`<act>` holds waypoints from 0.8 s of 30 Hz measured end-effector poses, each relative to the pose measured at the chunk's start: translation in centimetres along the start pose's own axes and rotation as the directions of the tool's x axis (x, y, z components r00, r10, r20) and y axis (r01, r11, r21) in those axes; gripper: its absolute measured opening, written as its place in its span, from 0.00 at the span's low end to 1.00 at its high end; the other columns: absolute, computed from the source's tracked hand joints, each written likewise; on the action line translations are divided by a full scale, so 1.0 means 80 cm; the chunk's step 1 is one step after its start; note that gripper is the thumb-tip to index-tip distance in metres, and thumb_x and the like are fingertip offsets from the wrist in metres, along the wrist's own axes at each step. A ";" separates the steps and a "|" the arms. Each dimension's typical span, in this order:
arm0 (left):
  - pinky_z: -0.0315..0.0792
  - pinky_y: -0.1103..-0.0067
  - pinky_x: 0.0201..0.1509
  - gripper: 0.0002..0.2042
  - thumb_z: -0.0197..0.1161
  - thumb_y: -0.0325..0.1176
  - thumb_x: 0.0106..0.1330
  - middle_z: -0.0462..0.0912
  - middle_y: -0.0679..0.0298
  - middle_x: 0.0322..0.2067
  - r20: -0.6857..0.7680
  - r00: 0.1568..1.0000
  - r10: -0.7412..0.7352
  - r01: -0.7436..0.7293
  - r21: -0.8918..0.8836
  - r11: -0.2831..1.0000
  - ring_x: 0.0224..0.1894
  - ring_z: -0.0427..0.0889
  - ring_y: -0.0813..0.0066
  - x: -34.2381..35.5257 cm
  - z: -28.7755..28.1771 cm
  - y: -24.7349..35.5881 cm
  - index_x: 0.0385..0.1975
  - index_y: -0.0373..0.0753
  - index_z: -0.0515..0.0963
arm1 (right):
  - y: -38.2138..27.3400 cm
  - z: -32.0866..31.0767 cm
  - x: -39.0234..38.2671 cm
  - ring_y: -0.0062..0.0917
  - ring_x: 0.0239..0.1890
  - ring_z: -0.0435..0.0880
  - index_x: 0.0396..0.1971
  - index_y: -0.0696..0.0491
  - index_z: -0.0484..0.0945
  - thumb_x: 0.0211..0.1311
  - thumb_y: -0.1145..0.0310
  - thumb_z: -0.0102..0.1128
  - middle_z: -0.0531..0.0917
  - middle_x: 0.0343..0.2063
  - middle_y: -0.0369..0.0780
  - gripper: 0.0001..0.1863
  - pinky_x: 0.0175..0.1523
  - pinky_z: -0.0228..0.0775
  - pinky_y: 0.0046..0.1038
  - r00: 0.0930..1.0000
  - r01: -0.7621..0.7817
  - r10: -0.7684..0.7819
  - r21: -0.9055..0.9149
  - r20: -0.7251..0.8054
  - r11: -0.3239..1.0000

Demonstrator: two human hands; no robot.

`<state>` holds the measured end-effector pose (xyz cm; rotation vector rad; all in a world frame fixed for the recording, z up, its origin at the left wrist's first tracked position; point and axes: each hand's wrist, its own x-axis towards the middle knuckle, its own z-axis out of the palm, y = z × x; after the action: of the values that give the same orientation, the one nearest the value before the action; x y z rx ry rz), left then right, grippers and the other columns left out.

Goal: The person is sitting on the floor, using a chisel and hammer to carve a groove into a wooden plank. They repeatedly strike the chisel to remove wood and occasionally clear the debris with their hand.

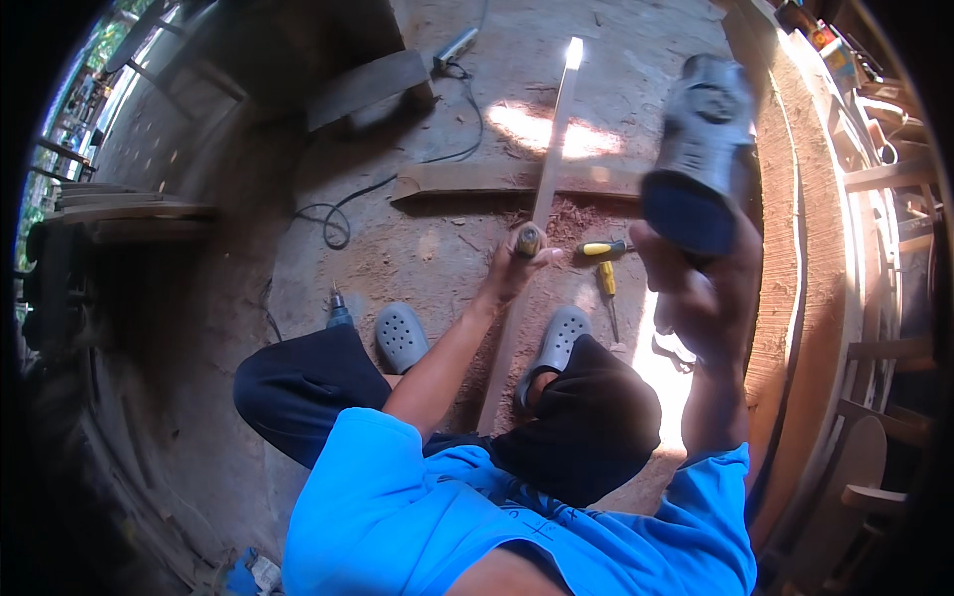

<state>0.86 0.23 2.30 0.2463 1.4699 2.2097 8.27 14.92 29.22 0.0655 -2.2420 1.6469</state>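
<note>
My left hand (512,266) is closed around a tool with a round wooden handle (529,240), seen end-on like an upright chisel; its lower end is hidden. It stands over a long narrow wooden strip (556,149) that runs from between my feet across a thicker beam (457,181). Raised at the right, my right hand (706,293) grips a bulky grey mallet-like block (701,119) with a dark blue face; its exact kind does not show. Between the hands, on the floor, lie a yellow-and-black handled tool (601,248) and a yellow-handled screwdriver (608,288).
Wood shavings (586,221) lie around the beam. A corded power tool (457,48) rests at the back, its cable (467,129) looping left. A drill (339,310) is by my left knee. Large timbers (795,248) line the right side; a wooden block (368,89) stands back left.
</note>
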 end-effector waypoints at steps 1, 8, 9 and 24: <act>0.71 0.81 0.39 0.13 0.76 0.29 0.62 0.72 0.75 0.30 0.005 0.998 0.062 -0.062 0.114 0.992 0.33 0.70 0.86 -0.002 -0.002 -0.004 0.30 0.43 0.73 | 0.002 0.000 -0.006 0.11 0.21 0.74 0.41 0.57 0.79 0.62 0.76 0.67 0.78 0.22 0.32 0.09 0.25 0.65 0.19 0.998 0.060 -0.058 0.055 -0.037 0.997; 0.75 0.74 0.59 0.34 0.70 0.22 0.61 0.75 0.60 0.58 0.133 0.987 0.089 -0.102 0.092 0.991 0.58 0.75 0.76 -0.003 -0.017 -0.060 0.69 0.38 0.67 | 0.153 0.047 -0.024 0.51 0.39 0.86 0.47 0.58 0.77 0.57 0.70 0.67 0.86 0.33 0.53 0.18 0.44 0.77 0.48 0.793 -0.188 0.547 -0.746 0.269 0.639; 0.75 0.75 0.59 0.32 0.70 0.22 0.62 0.76 0.61 0.58 0.121 0.977 0.178 -0.191 0.105 0.976 0.58 0.76 0.76 0.019 -0.012 -0.050 0.68 0.38 0.68 | 0.163 0.039 -0.015 0.52 0.38 0.86 0.45 0.57 0.76 0.57 0.69 0.66 0.85 0.32 0.54 0.17 0.43 0.76 0.48 0.846 -0.162 0.464 -0.702 0.264 0.694; 0.79 0.82 0.40 0.15 0.73 0.34 0.67 0.78 0.69 0.30 0.051 0.943 0.328 -0.329 0.285 0.900 0.33 0.80 0.82 0.075 0.004 0.164 0.42 0.39 0.70 | 0.115 -0.060 -0.111 0.20 0.24 0.77 0.42 0.61 0.78 0.57 0.76 0.61 0.81 0.24 0.36 0.12 0.33 0.71 0.28 0.839 -0.545 0.535 -0.154 -0.104 0.824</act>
<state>-7.95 -0.80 13.65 0.6371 1.8671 2.2312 15.55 20.85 19.25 -0.7225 -2.4972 1.6539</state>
